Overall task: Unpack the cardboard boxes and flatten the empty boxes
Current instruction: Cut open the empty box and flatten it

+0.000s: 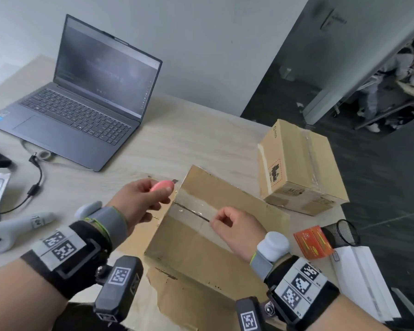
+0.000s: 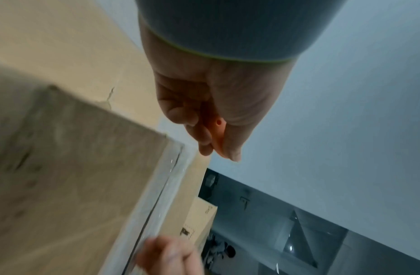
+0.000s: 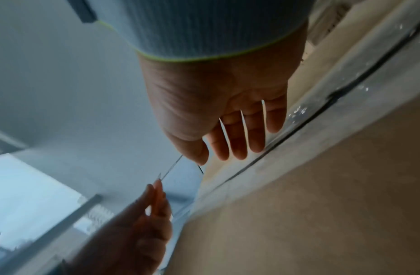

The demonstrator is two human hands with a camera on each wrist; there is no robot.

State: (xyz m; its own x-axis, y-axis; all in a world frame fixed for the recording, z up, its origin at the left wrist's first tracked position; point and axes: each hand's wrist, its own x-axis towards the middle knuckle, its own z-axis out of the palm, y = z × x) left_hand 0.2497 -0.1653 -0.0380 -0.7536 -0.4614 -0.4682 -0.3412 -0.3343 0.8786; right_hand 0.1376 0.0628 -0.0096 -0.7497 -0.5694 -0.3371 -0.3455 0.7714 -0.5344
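A brown cardboard box (image 1: 208, 237) stands in front of me on the table, its top seam (image 1: 191, 211) covered with clear tape and slit along a dark line. My left hand (image 1: 139, 199) grips a pink box cutter (image 1: 161, 187) just off the box's far-left corner, its short blade out. In the left wrist view the cutter (image 2: 217, 134) lies between the curled fingers (image 2: 199, 128). My right hand (image 1: 232, 225) hovers over the box top with relaxed fingers (image 3: 237, 141) beside the seam (image 3: 298, 128), holding nothing. A second box (image 1: 296, 163), taped shut, sits at the right.
An open laptop (image 1: 93, 103) is at the back left, with a cable (image 1: 34, 187) and a grey controller (image 1: 10, 232) nearer. Flat cardboard (image 1: 189, 295) lies under the near box. An orange carton (image 1: 313, 242), mesh cup (image 1: 344, 232) and white papers (image 1: 363, 283) line the right edge.
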